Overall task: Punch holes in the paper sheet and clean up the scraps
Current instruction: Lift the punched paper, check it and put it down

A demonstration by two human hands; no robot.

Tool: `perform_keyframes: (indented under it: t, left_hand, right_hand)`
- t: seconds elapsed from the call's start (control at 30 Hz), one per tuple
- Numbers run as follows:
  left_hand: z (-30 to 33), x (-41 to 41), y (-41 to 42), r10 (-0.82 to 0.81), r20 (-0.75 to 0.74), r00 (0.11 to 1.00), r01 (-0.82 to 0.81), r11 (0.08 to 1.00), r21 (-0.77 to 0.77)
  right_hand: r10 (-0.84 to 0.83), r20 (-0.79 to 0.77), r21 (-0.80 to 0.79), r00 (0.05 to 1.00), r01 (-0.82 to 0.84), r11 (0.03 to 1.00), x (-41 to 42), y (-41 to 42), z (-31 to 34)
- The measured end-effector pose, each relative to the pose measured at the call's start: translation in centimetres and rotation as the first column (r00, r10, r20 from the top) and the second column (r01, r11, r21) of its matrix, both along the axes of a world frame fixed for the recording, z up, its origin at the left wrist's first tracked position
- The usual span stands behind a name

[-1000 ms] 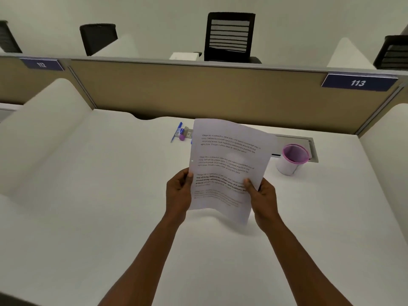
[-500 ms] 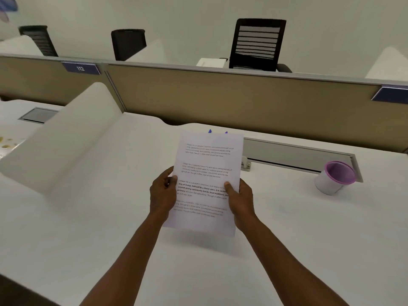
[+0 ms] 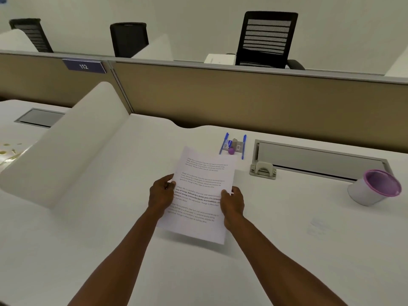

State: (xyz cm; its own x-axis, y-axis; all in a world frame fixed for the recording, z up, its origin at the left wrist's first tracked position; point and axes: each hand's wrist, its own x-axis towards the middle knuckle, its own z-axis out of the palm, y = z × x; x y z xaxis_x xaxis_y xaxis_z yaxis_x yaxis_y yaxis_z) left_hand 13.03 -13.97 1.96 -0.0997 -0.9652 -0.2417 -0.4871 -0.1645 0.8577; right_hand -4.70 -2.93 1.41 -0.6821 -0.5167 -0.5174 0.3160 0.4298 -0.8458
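The paper sheet (image 3: pixel 202 193) is up off the table (image 3: pixel 110 250) between my two hands, printed side facing me, tilted a little with its top edge leaning away. My left hand (image 3: pixel 160 193) has its grip pinching the left edge, thumb on the front and fingers behind; my right hand (image 3: pixel 233 203) has its grip pinching the right edge the same way. A second ago the sheet bowed and sagged between my grips and was skewed to the right; now it lies flatter and squarer in front of me, and my view has swung left, so things that were hidden behind the paper are out in the open. What matters most is the hole punch (image 3: pixel 262 170): it sits just beyond my right grip and a bit to the right, against the near corner of the grey cable tray (image 3: pixel 320 160). Beyond the top edge of the sheet are two blue pens (image 3: pixel 234 145) with a small purple thing between them. Further right of my right grip, well apart, is the white cup with the purple rim (image 3: pixel 375 188), which I judge is where the scraps should go. No holes are in the sheet yet. With the paper straightened and the punch in sight, I reckon the next thing is to carry an edge of it over to the punch's slot
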Motion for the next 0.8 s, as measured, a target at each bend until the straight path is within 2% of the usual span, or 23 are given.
perform_keyframes:
  t: [0.13, 0.27, 0.47, 0.67, 0.8]
  left_hand:
    - [-1.3, 0.8, -1.6, -0.034, 0.069, 0.997, 0.034, 0.999, 0.005]
    - [-2.5, 1.2, -2.5, -0.032, 0.123, 0.992, 0.031, 0.999, 0.010]
    - [-3.8, 1.6, -3.2, -0.047, 0.222, 0.974, 0.056, 0.998, -0.034]
    - [-3.4, 1.0, -3.1, -0.032, 0.393, 0.919, 0.120, 0.972, -0.202]
    - [-3.0, 0.5, -3.0, 0.021, 0.357, 0.934, 0.049, 0.981, -0.188]
  right_hand:
    - [-0.010, -0.089, 0.107, 0.996, 0.020, 0.994, 0.9, -1.8, -0.8]
    - [0.049, -0.190, 0.186, 0.981, -0.013, 0.982, 1.3, -2.6, -1.8]
    - [0.045, -0.281, 0.213, 0.959, 0.017, 0.977, 1.6, -3.0, -2.3]
    - [0.047, -0.369, 0.228, 0.928, 0.041, 0.973, 1.5, -2.6, -2.4]
    - [0.062, -0.417, 0.241, 0.907, 0.044, 0.970, 1.5, -2.5, -2.4]
